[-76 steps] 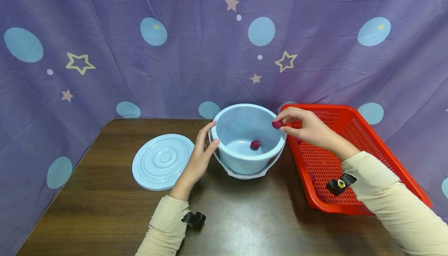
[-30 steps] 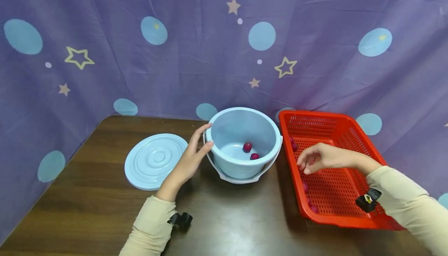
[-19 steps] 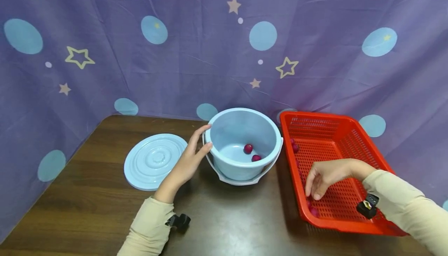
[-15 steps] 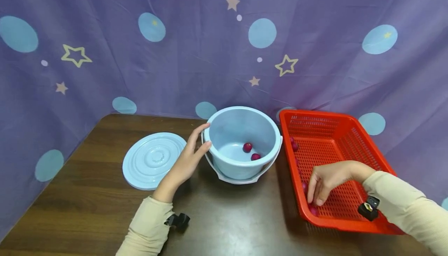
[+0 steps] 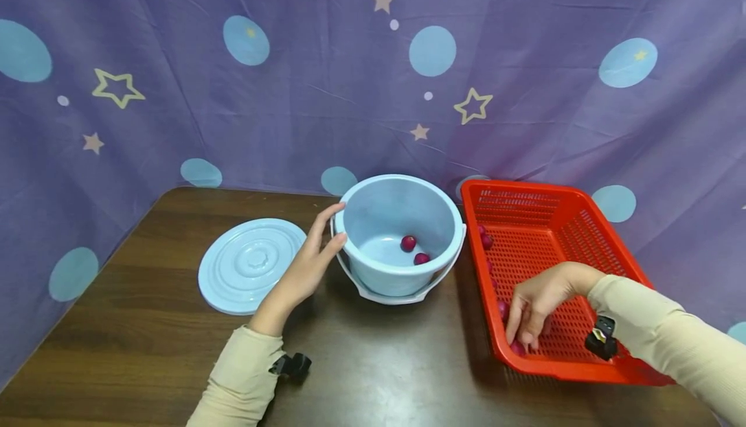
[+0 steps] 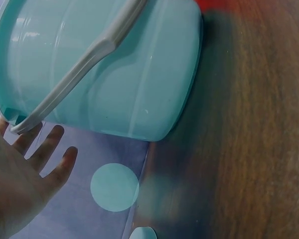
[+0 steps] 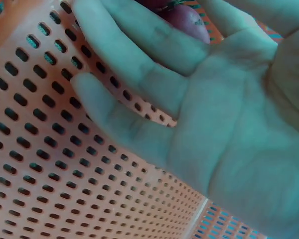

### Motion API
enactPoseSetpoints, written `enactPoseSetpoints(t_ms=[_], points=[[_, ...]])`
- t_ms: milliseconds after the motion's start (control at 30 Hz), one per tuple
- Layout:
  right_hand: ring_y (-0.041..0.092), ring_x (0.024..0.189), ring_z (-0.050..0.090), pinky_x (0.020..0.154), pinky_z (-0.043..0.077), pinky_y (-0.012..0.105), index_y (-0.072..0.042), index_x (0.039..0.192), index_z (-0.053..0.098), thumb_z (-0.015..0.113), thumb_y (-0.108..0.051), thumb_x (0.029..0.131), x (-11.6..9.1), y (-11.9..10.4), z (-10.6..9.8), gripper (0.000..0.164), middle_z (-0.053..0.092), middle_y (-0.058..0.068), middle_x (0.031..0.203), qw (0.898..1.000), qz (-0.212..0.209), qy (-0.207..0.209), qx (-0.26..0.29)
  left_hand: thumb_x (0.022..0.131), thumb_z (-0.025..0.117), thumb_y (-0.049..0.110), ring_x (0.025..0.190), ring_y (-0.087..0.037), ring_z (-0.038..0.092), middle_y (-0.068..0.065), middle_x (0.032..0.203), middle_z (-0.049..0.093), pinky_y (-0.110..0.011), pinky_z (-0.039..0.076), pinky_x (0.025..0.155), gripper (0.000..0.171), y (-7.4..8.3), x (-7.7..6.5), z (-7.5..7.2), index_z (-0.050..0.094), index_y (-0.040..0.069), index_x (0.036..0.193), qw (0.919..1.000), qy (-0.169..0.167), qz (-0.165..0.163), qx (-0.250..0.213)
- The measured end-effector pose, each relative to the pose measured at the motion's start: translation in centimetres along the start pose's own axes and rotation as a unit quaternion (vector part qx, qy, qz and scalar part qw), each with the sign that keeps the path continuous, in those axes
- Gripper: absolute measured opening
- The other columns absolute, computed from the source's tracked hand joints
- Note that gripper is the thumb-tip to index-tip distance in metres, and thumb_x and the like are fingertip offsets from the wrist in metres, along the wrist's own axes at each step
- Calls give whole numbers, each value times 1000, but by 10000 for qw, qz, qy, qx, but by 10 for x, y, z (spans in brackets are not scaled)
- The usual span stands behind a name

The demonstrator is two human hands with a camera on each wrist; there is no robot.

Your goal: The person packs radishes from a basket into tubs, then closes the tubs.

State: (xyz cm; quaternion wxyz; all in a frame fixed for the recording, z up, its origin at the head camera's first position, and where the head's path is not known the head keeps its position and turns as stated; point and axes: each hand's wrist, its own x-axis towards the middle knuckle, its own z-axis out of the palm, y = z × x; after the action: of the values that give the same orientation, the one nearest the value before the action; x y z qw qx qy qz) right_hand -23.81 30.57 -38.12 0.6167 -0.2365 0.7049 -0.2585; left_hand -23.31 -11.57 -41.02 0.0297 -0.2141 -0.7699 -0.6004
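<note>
My left hand point(image 5: 307, 265) rests against the left side of a light blue bucket point(image 5: 396, 275), its fingers fairly straight at the rim and handle point(image 6: 82, 67). Inside the bucket lie two small round red radishes point(image 5: 408, 243). My right hand point(image 5: 536, 304) reaches down into the near-left corner of a red perforated basket point(image 5: 626, 258). Its fingertips are at a radish point(image 5: 517, 348); whether they pinch it is hidden. In the right wrist view, reddish radishes point(image 7: 187, 22) show beyond the bent fingers. Several more radishes point(image 5: 486, 241) line the basket's left wall.
A round light blue lid point(image 5: 252, 266) lies flat on the brown wooden table point(image 5: 373, 362), left of the bucket. The basket stands close to the bucket's right side. Behind the table hangs a purple curtain point(image 5: 326, 90) with stars and dots.
My right hand let a second radish go into the bucket, returned to the basket and moved down to its near-left corner. The left hand has stayed at the bucket.
</note>
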Motion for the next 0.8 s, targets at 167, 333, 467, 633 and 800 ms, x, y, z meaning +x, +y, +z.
enactPoseSetpoints(t_ms=[167, 333, 467, 633, 800], points=[[13, 96, 69, 87, 53, 28, -9, 126, 69, 66, -17, 94, 0, 4, -1, 33, 74, 7, 105, 9997, -117, -65, -207, 105, 46, 28, 141, -23, 27, -4, 160, 22, -53, 32, 108, 51, -1, 0, 1, 29, 25, 154, 10000, -41, 17, -23], [14, 100, 67, 88, 52, 26, -5, 122, 70, 72, -15, 87, -3, 9, -5, 36, 72, 3, 108, 9988, -341, 327, -128, 105, 46, 29, 141, -24, 27, -4, 160, 22, -54, 31, 108, 51, -1, 0, 0, 29, 26, 153, 10000, -12, 9, 22], [16, 94, 65, 82, 53, 25, 0, 119, 67, 74, -8, 86, -9, 15, -8, 34, 70, 6, 104, 9970, -379, 676, 59, 105, 46, 29, 142, -23, 26, -4, 160, 22, -55, 30, 109, 51, -1, 0, 0, 29, 26, 154, 10000, -24, -5, 22], [16, 87, 62, 78, 53, 27, 1, 113, 63, 74, -6, 87, -14, 20, -9, 29, 65, 8, 100, 9910, -753, 1104, -16, 105, 46, 29, 143, -22, 23, -3, 160, 22, -55, 26, 111, 51, -1, 0, 0, 29, 26, 154, 10000, -34, -1, -26], [17, 84, 59, 76, 55, 33, 2, 104, 58, 68, 0, 88, -19, 19, -9, 19, 59, 8, 96, 9799, -1190, 1598, -99, 105, 46, 28, 144, -21, 21, -3, 160, 22, -55, 24, 112, 51, -1, 1, 1, 29, 26, 154, 10000, -21, 30, -43]])
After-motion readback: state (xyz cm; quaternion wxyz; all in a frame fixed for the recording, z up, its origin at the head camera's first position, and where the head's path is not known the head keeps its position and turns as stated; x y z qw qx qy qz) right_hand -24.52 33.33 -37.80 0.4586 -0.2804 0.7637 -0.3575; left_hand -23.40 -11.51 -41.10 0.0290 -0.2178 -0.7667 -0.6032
